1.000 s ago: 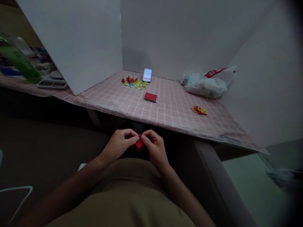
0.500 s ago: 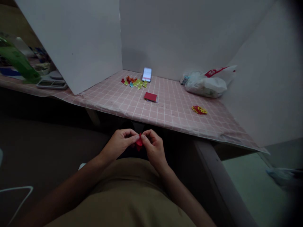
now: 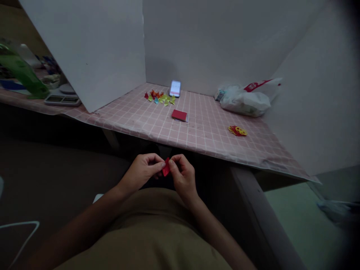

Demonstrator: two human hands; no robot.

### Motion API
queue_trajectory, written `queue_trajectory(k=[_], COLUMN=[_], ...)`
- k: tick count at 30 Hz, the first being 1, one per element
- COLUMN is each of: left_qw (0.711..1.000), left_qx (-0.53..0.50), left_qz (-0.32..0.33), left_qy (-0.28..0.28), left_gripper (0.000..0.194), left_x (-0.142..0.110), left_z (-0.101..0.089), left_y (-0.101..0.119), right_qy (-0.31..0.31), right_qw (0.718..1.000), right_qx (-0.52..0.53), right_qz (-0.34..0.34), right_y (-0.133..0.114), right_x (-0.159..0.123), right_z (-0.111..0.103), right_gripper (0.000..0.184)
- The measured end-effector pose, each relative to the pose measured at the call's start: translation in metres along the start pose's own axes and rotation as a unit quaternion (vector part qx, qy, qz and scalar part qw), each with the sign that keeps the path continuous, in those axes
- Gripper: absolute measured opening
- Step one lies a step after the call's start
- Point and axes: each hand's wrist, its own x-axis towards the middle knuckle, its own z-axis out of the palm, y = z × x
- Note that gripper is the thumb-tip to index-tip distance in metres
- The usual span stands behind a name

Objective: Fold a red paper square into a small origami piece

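Note:
Between my two hands, just short of the table's front edge and over my lap, is a small piece of folded red paper [image 3: 166,168], roughly diamond-shaped. My left hand [image 3: 144,168] pinches its left side between thumb and fingers. Its right side is gripped by my right hand [image 3: 182,172], also closed in a pinch. The fingertips hide part of the paper. On the table ahead lie a stack of red paper squares [image 3: 179,115] and a cluster of small folded paper figures [image 3: 160,98] in red, orange, yellow and blue.
A lit phone [image 3: 175,89] leans by the back wall. White plastic bags [image 3: 244,101] lie at the back right, with yellow and red cut-out pieces [image 3: 237,131] nearer. A white panel [image 3: 98,52] stands at left; beyond it are a scale [image 3: 62,99] and a green bottle [image 3: 24,73].
The red paper has turned slightly between my fingers and now shows a narrower, flatter diamond shape. Both hands stay in nearly the same place and keep their pinch.

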Motion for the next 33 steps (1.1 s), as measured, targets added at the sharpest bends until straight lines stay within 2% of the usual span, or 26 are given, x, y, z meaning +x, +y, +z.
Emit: queue_trajectory(k=[3, 6, 10, 15, 27, 30, 33], left_qw=[0.999, 0.999, 0.998, 0.996, 0.996, 0.996, 0.993], left_qx=[0.007, 0.002, -0.026, -0.051, -0.071, -0.063, -0.041], left_qz=[0.025, 0.033, 0.048, 0.071, 0.047, 0.070, 0.111], left_qy=[0.028, 0.032, 0.030, -0.030, -0.010, -0.001, 0.007], left_gripper=[0.016, 0.016, 0.017, 0.014, 0.005, 0.002, 0.004], left_x=[0.000, 0.000, -0.001, -0.002, -0.004, -0.004, -0.005], left_z=[0.000, 0.000, 0.000, 0.002, 0.008, 0.007, 0.006], left_y=[0.000, -0.001, -0.002, -0.005, -0.007, -0.006, -0.007], right_qy=[-0.052, -0.088, -0.069, -0.044, -0.081, -0.086, -0.069], right_qw=[0.995, 0.983, 0.968, 0.947, 0.935, 0.929, 0.941], right_qx=[0.071, 0.126, 0.195, 0.257, 0.273, 0.292, 0.270], right_qz=[0.056, 0.099, 0.142, 0.186, 0.211, 0.212, 0.191], right_y=[-0.002, -0.002, 0.002, 0.005, 0.006, 0.007, 0.007], right_x=[0.002, 0.003, 0.004, 0.005, 0.005, 0.006, 0.006], right_z=[-0.001, 0.000, 0.001, 0.003, 0.004, 0.004, 0.004], right_gripper=[0.018, 0.021, 0.023, 0.025, 0.030, 0.030, 0.027])
